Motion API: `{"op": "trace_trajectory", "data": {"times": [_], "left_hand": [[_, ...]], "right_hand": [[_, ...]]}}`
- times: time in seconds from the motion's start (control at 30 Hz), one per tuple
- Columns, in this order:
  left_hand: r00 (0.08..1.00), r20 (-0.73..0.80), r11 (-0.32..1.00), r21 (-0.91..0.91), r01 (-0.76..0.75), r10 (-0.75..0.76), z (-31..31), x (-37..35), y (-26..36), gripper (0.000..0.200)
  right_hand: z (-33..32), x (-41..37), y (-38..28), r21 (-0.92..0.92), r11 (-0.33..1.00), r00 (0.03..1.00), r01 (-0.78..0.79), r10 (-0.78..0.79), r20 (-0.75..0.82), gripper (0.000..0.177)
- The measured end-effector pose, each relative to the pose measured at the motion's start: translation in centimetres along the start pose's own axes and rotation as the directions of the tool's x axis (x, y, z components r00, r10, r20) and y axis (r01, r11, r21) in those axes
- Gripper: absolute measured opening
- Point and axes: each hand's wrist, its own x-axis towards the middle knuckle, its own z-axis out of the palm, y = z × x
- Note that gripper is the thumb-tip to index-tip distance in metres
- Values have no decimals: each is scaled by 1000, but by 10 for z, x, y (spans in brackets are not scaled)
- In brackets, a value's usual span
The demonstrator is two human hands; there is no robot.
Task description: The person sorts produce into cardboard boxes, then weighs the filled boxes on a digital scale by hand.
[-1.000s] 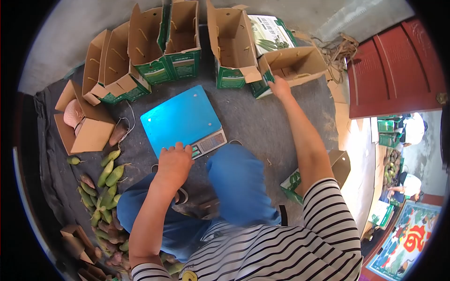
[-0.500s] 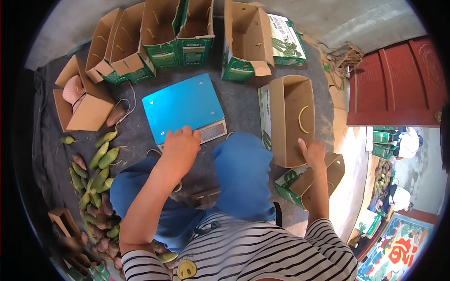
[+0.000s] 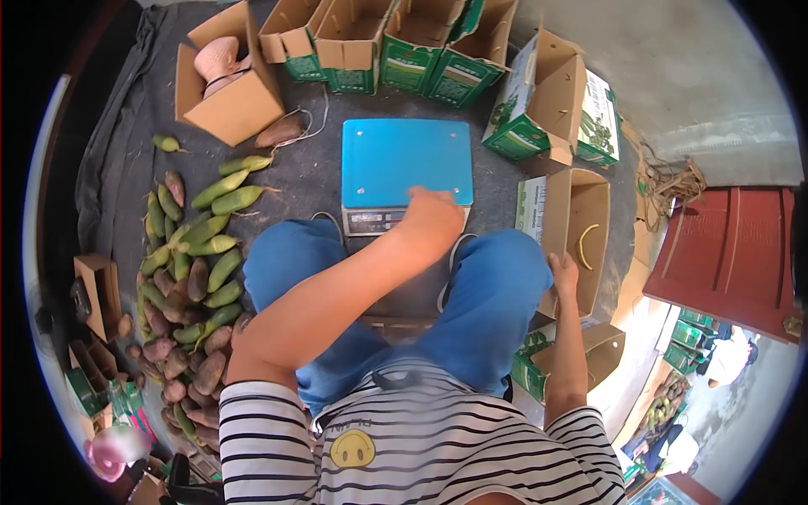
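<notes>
The cardboard carton (image 3: 557,220) stood at right, probably light and stiff, best held by its rim; the right grip (image 3: 565,274) met its left edge. Leftward, the left grip (image 3: 435,220) overlapped the blue scale (image 3: 406,160). Neither grip's closure was clear.

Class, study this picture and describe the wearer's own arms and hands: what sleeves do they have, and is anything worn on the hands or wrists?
The left sleeve and right sleeve are short, white with thin dark stripes. The left hand and right hand are gloveless; no watch or bracelet shows. The left hand is too blurred to rule out a ring.
</notes>
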Motion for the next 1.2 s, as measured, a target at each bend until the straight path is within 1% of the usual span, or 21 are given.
{"op": "trace_trajectory", "data": {"times": [0.03, 0.1, 0.17, 0.23, 0.3, 0.37, 0.4, 0.43, 0.5, 0.57, 0.6, 0.67, 0.73, 0.8, 0.9, 1.0, 1.07, 1.1, 1.13, 1.17, 1.2], "left_hand": [[1000, 17, 1000, 12, 2, -2, 0, 0, 2, 22], [999, 44, 1000, -26, -11, 13, -2, -1, 2, 23], [996, 86, 999, -47, -5, 9, -8, -2, -1, 27], [989, 145, 998, -60, 9, 0, -18, -1, -2, 34], [996, 91, 1000, -6, -5, 6, -15, -1, 3, 34], [1000, 28, 998, 63, 10, -11, -5, 4, 15, 34], [998, 57, 998, 65, -14, 11, -2, 6, 20, 35], [996, 86, 997, 66, -38, 32, -1, 7, 24, 36], [986, 154, 995, 58, -77, 67, -5, 10, 27, 37], [968, 236, 995, 33, -98, 88, -12, 10, 27, 37], [962, 264, 997, 9, -75, 70, -12, 10, 27, 37], [945, 324, 999, -37, -21, 32, -12, 8, 28, 37], [935, 354, 998, -53, -19, 37, -9, 6, 28, 38], [903, 425, 996, -89, -25, 61, 4, 18, 30, 40], [922, 385, 980, -198, 32, 47, -4, 18, 29, 39], [957, 273, 967, -252, -24, 95, -41, -8, 17, 36], [984, 160, 930, -367, -16, 79, -61, -22, 9, 29], [998, -42, 939, -341, -54, 42, -72, -35, 3, 29], [971, -240, 949, -304, -81, 5, -82, -52, -5, 28], [878, -475, 886, -433, -165, -68, -94, -75, -19, 29], [727, -663, 807, -523, -276, -181, -97, -99, -33, 30]], "right_hand": [[2, -5, 1, 22, 1000, 1000, 5, -4, -27, 31], [-18, -19, -1, 20, 998, 996, -59, 60, -71, 33], [-43, -40, 14, 137, 990, 985, -28, 51, -166, 37], [-73, -67, 28, 361, 926, 973, -114, 178, -149, 40], [-111, -98, -11, 579, 813, 977, -58, 165, -134, 40], [-146, -115, -60, 499, 865, 976, 47, 67, -207, 39], [-161, -122, -86, 456, 884, 970, 99, 17, -242, 38], [-172, -127, -119, 488, 865, 961, 119, 23, -276, 36], [-202, -117, -135, 397, 894, 969, 209, -136, -205, 30], [-218, -91, -162, 227, 926, 953, 302, -286, -102, 26], [-219, -76, -182, 146, 923, 934, 357, -355, -40, 23], [-196, -59, -250, 60, 776, 778, 628, -628, -20, 18], [-171, -37, -298, 11, 656, 649, 755, -750, 126, 19], [-136, -18, -328, 69, 561, 539, 825, -818, 202, 19], [-79, 11, -337, 142, 545, 480, 826, -813, 330, 19], [-28, 36, -320, 157, 570, 465, 806, -775, 427, 18], [-7, 45, -308, 181, 581, 446, 793, -758, 476, 17], [1, 45, -306, 194, 585, 433, 787, -748, 503, 17], [-3, 29, -311, 177, 672, 548, 719, -706, 449, 18], [-4, 24, -314, 140, 636, 520, 759, -720, 459, 19], [-4, 21, -315, 104, 598, 489, 795, -733, 473, 21]]}}
